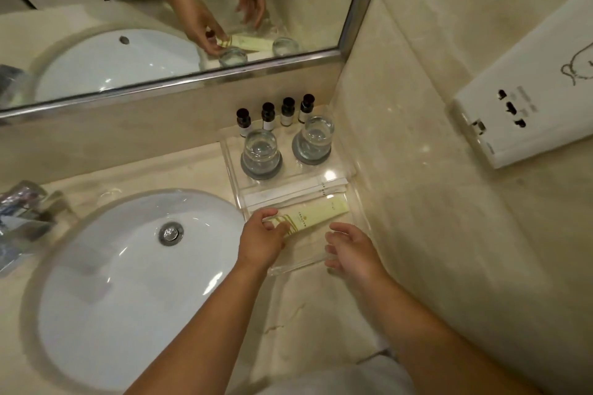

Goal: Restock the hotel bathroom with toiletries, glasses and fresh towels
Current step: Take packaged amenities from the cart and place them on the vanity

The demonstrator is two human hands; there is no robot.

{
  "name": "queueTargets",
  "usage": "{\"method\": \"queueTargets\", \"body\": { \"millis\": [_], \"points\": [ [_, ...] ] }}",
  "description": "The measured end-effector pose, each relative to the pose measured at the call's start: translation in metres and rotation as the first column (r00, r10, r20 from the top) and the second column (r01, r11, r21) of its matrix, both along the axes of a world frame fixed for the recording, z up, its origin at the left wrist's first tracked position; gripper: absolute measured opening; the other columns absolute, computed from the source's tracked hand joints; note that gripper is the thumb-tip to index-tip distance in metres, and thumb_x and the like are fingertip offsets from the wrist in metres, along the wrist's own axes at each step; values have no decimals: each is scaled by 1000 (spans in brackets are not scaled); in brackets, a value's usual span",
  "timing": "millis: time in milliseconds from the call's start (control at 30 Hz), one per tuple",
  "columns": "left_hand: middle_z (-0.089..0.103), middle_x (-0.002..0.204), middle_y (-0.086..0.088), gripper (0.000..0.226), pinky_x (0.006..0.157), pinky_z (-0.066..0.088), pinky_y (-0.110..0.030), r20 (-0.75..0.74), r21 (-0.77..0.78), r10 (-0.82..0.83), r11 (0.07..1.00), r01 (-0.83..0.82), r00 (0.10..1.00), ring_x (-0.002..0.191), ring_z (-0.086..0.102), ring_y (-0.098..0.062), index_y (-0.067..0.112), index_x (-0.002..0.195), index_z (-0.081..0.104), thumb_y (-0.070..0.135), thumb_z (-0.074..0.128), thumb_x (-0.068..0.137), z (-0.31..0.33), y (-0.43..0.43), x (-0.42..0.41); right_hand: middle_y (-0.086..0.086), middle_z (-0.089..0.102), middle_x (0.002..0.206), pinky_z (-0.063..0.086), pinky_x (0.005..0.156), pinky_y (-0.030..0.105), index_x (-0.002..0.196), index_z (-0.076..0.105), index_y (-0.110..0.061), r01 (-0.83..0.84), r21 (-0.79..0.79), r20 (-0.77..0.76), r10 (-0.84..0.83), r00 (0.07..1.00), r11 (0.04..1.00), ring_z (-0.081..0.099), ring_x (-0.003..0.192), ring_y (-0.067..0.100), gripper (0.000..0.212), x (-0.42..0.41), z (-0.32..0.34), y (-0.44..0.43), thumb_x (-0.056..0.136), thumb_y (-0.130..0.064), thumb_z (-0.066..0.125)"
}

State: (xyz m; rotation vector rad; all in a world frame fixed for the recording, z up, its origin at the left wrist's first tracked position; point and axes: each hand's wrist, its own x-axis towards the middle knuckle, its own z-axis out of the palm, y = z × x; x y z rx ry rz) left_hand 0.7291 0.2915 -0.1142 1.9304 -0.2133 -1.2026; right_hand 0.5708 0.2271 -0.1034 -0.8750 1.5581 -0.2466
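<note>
Four small bottles [268, 115] w/ dark caps stand in one row at the back edge of the clear tray [231, 163]. The tray sits in the back right corner of the counter [305, 314], between the sink [128, 282] & the side wall. Just in front of the bottles are 2 glasses [260, 151], ea. on a round grey coaster [247, 168], apart from each other. In the middle of the tray lie flat white packets [288, 192], side by side.

Nearer to the front edge lies the pale yellow box [316, 213], across the tray & a bit slanted. The left hand [261, 242] grasps this box at its left end, w/ fingers and thumb curled round that end. The right hand [349, 250] holds nothing. Its fingers are loose & slightly bent, over the front right corner of the tray, near the box but not touching it. Whether it touches the tray I cannot tell.

The sink has a metal drain [171, 232], & a blurred tap [25, 212] is at the left edge. The mirror [128, 9] above the back edge reflects both hands, the box & the glasses. A white socket panel [519, 112] is on the right wall.
</note>
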Motion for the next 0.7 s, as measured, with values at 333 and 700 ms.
{"method": "queueTargets", "body": {
  "millis": [333,700],
  "points": [
    [62,122,8,53,105,53,-39,24,-1,-4,1000,4,1000,106,62,-7,26,137,52,13,76,92,-2,10,-4,6,67,115,61,76,32,120,68,-17,52,83,88,-59,994,995,68,108,20,20,12,1,-23,101,-13,64],
    [53,109,22,51,96,48,-27,26,-8,-41,999,41,999,95,55,7,37,126,44,6,68,94,-5,4,-10,15,65,111,60,82,40,124,66,-12,171,167,201,-204,958,971,67,106,25,24,22,-8,-34,103,-5,57]
  ]
}}
